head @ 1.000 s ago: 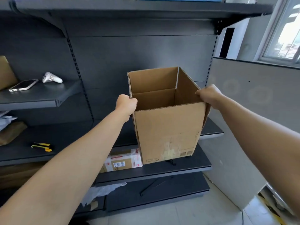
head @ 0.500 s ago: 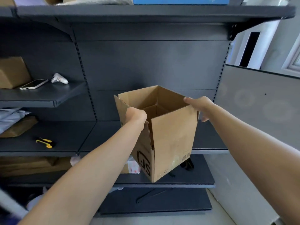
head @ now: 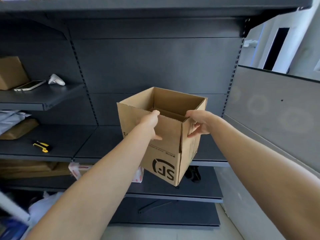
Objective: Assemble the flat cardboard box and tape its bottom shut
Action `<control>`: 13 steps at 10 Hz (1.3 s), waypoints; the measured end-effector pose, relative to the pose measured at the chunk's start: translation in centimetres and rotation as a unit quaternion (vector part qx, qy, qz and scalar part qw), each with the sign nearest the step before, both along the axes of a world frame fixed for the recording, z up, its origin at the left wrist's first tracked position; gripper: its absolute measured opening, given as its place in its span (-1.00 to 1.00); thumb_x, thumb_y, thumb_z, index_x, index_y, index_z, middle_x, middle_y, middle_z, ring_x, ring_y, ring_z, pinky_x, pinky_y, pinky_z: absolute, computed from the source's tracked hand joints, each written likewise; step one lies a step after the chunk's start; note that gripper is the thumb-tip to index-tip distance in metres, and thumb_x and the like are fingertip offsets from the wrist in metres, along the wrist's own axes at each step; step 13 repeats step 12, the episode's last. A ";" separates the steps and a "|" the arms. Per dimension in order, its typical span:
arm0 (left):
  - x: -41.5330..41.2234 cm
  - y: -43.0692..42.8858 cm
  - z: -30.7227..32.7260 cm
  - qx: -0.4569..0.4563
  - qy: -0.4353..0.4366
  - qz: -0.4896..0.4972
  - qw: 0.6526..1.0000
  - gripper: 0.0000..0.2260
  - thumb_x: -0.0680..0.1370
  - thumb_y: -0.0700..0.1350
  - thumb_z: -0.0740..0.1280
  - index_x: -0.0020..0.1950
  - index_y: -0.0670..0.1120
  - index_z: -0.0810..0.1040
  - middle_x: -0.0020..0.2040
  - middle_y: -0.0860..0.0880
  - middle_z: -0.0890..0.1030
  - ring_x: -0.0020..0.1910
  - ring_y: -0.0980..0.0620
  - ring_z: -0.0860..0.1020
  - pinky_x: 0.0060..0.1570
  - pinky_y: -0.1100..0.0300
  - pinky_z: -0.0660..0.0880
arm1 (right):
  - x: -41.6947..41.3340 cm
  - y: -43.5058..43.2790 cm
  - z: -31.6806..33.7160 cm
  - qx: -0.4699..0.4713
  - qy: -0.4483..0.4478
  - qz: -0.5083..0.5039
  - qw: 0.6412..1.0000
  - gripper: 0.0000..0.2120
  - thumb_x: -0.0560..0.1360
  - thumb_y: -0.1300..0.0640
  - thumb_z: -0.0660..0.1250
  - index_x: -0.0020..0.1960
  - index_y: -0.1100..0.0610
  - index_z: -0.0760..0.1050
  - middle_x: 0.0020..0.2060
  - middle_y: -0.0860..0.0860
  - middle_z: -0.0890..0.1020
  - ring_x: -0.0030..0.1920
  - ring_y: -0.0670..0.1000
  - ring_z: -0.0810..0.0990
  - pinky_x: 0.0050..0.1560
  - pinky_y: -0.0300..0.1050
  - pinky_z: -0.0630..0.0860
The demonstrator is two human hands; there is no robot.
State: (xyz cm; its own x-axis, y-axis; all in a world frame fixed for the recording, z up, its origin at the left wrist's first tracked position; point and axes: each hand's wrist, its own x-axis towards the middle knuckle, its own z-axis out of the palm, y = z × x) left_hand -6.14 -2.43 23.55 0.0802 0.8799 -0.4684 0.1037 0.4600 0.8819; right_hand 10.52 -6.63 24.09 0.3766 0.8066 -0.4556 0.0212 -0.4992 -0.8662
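Note:
An opened-up brown cardboard box (head: 166, 149) with an upside-down black logo is held in the air in front of dark shelving, one corner turned toward me, its open end up. My left hand (head: 149, 123) grips the near top rim, fingers over the edge and thumb on the outer face. My right hand (head: 198, 124) grips the rim at the near right corner, thumb on the right face. Folded flaps show inside at the bottom; the underside is hidden.
Dark metal shelves (head: 52, 149) fill the view. A yellow utility knife (head: 41, 146) lies on the middle shelf at left. A phone (head: 29, 85) and a white controller (head: 56, 80) sit on the upper left shelf. A grey panel (head: 277, 110) stands at right.
The box has turned so the logo face and a corner now point toward me. My left hand shifted along the rim; my right hand moved to the near right corner.

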 end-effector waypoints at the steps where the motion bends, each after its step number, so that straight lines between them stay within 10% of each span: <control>1: -3.1 1.7 -0.5 0.007 -0.018 0.060 0.998 -0.41 0.55 0.13 0.28 0.50 -0.01 0.16 0.42 -0.10 0.27 0.36 -0.24 0.30 0.16 -0.22 0.50 | 1.4 1.1 0.2 0.025 -0.027 -0.024 0.999 -0.58 0.59 0.27 0.14 0.43 0.18 0.25 0.41 0.20 0.33 0.33 0.33 0.40 0.06 0.34 0.55; 5: -5.9 10.5 -3.7 0.016 -0.049 0.062 0.997 -0.41 0.54 0.27 0.18 0.45 -0.04 0.28 0.35 -0.16 0.44 0.27 -0.23 0.45 0.22 -0.29 0.42 | 5.4 6.5 -0.2 0.093 -0.085 -0.121 0.985 -0.79 0.59 0.27 0.13 -0.18 0.16 0.44 -0.26 0.10 0.54 -0.19 0.11 0.55 0.02 0.25 0.58; 8: -2.6 13.8 -4.5 0.003 -0.041 -0.001 0.999 -0.40 0.56 0.25 0.15 0.50 -0.04 0.19 0.44 -0.16 0.33 0.38 -0.24 0.35 0.27 -0.25 0.38 | 8.2 9.5 -1.5 0.162 -0.035 -0.245 0.955 -0.80 0.50 0.11 0.29 -0.28 0.13 0.49 -0.30 0.06 0.54 -0.26 0.06 0.48 -0.20 -0.04 0.42; 10: -0.2 14.0 -5.3 0.016 -0.018 -0.063 0.998 -0.43 0.59 0.21 0.13 0.51 -0.05 0.19 0.47 -0.14 0.30 0.40 -0.21 0.33 0.28 -0.21 0.39 | 9.1 9.0 -2.5 0.208 -0.047 -0.326 0.921 -0.82 0.49 0.03 0.23 -0.20 0.11 0.45 -0.23 0.10 0.40 -0.28 0.03 0.34 -0.29 -0.12 0.27; 13: 0.1 13.7 -5.6 0.093 0.045 -0.023 0.994 -0.54 0.60 0.08 0.18 0.35 -0.22 0.34 0.21 -0.21 0.50 0.10 -0.17 0.51 0.06 -0.07 0.48 | 7.2 7.0 -2.2 0.251 -0.217 -0.344 0.878 -0.68 0.57 0.05 0.21 0.21 0.20 0.55 0.10 0.10 0.63 0.09 0.08 0.57 0.11 -0.08 0.46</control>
